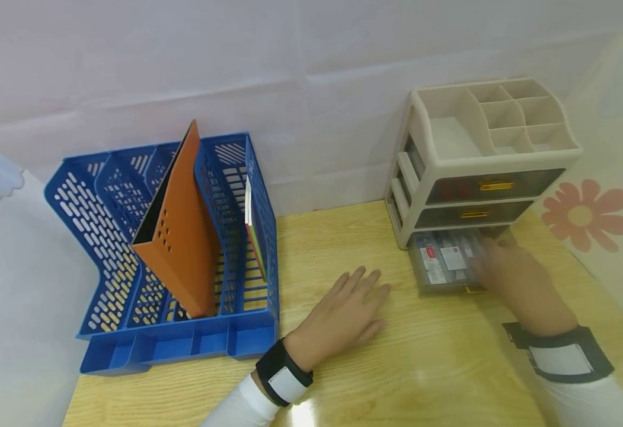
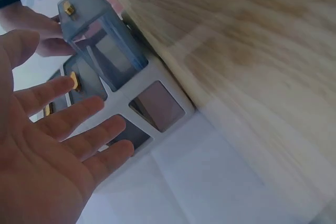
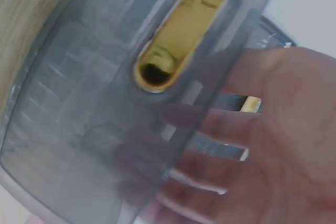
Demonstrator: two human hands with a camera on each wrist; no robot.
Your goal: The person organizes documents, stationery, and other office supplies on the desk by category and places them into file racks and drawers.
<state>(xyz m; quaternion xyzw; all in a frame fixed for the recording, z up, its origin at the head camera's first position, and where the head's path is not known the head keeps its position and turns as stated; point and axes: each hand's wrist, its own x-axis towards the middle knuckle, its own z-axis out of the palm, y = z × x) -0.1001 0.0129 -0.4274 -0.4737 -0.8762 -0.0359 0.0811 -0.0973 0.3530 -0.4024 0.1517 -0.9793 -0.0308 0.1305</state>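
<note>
My right hand [image 1: 521,281] reaches over the right side of the pulled-out bottom drawer [image 1: 439,289], blurred in the head view. In the right wrist view its fingers [image 3: 228,127] extend down behind the clear grey drawer front [image 3: 89,103], dimly visible through the plastic. Small white-labelled packs [image 1: 452,258] lie inside the drawer. The drawer belongs to a cream desktop organizer [image 1: 425,133] with gold handles. My left hand [image 1: 343,308] rests palm down on the wooden table [image 1: 396,367], fingers spread, left of the drawer and holding nothing.
A blue slatted file rack [image 1: 183,338] stands at the left, with an orange file holder [image 1: 183,237] and thin booklets [image 1: 255,228] in it. The organizer's upper drawers [image 1: 495,187] are closed; its top has several compartments. A white cloth wall [image 1: 316,89] rises behind.
</note>
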